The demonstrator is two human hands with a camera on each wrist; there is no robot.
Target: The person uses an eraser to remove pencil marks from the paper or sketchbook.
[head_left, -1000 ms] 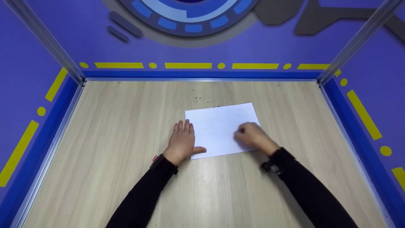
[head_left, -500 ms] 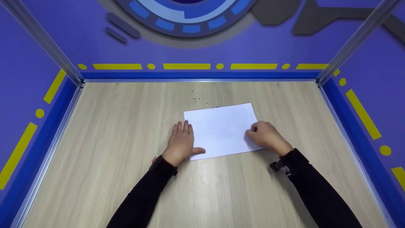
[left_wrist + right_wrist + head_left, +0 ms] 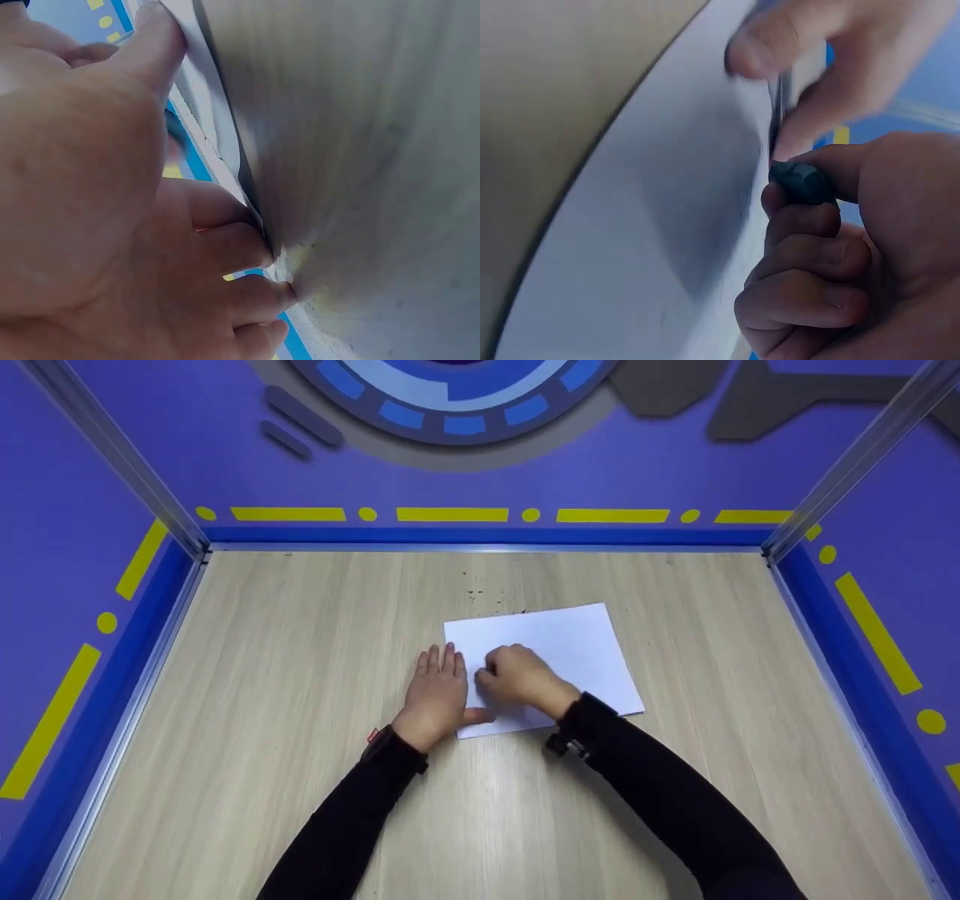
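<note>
A white sheet of paper (image 3: 577, 645) lies slightly turned on the wooden table. My left hand (image 3: 437, 697) rests flat at its left edge, fingers straight and thumb spread onto the near left corner. Close beside it, over the left part of the sheet, is my right hand (image 3: 521, 675) with curled fingers. In the right wrist view, its thumb and index finger pinch a small dark green, eraser-like block (image 3: 804, 181) right at the paper's surface. Most of the block is hidden from the head view. The left wrist view shows the left thumb and fingers along the paper's edge.
Dark specks (image 3: 472, 594) are scattered on the table (image 3: 315, 645) just behind the paper. Blue-purple panels with yellow markings and metal frame rails (image 3: 487, 547) border the table at the back and both sides.
My right hand first slid right to the paper's right edge, then swept left across the sheet to beside my left hand, still pinching the block. My left hand stays on the paper's left edge.
</note>
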